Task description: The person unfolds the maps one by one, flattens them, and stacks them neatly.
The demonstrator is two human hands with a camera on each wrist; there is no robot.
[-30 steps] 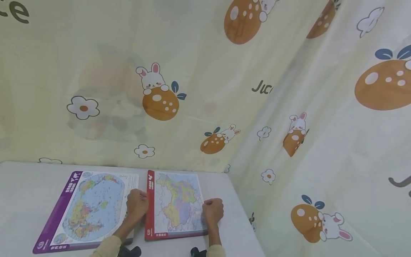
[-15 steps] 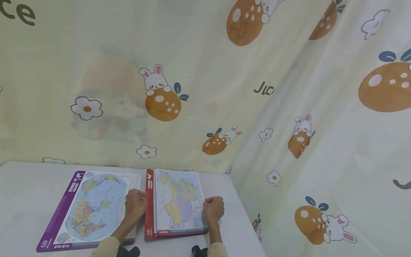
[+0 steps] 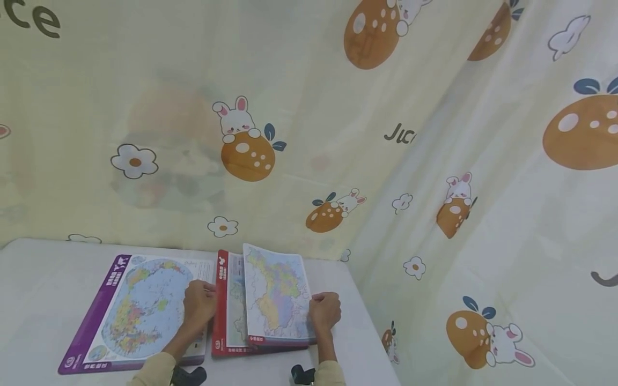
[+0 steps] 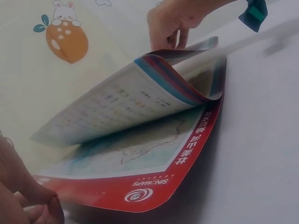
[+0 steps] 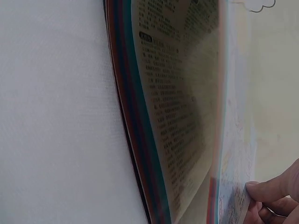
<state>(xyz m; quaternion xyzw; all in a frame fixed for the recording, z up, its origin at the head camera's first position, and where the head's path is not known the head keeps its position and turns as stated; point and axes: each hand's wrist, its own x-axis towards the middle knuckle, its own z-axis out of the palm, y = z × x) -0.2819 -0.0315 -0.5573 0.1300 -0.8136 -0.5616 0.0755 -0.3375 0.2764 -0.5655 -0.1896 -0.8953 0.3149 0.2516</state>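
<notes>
Head view: one red-edged map, right side of white table, long axis near to far, red strip at left; raised top panel printed yellow and lilac. Left hand pinches the strip's edge; right hand pinches the panel.

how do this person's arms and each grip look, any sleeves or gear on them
The left sleeve and right sleeve are pale yellow. The left grip and right grip are bare, without gloves. A black left device shows by one wrist, a dark right device by the other, with a green patch. No cables show.
</notes>
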